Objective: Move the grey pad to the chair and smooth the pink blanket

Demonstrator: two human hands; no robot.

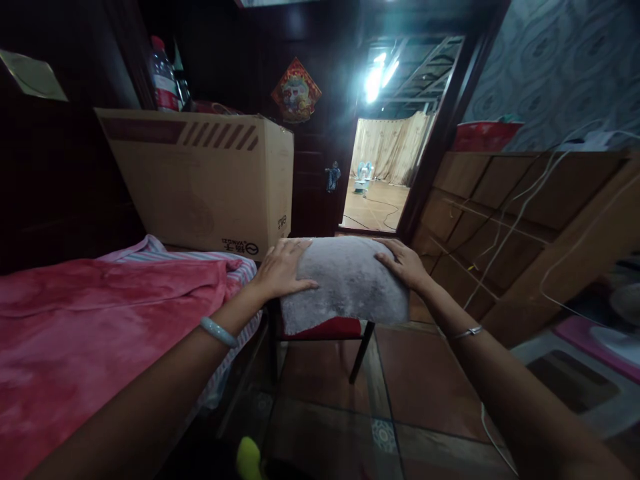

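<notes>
A grey fuzzy cushion cover [345, 283] lies over a red-seated stool [325, 328] with dark metal legs in the middle of the view. My left hand [283, 270] rests flat on the cover's left side, fingers spread and stretched out. On the cover's right edge sits my right hand [406, 263], its fingers laid over the fabric. A pale jade bangle is on my left wrist and a thin silver bracelet on my right.
A pink blanket [100, 320] covers a bed at the left, with a large cardboard box [205, 180] behind it and bottles [164, 77] on top. A wooden panel [525, 220] with white cables runs along the right. An open doorway [385, 173] lies ahead. The floor is brown tile.
</notes>
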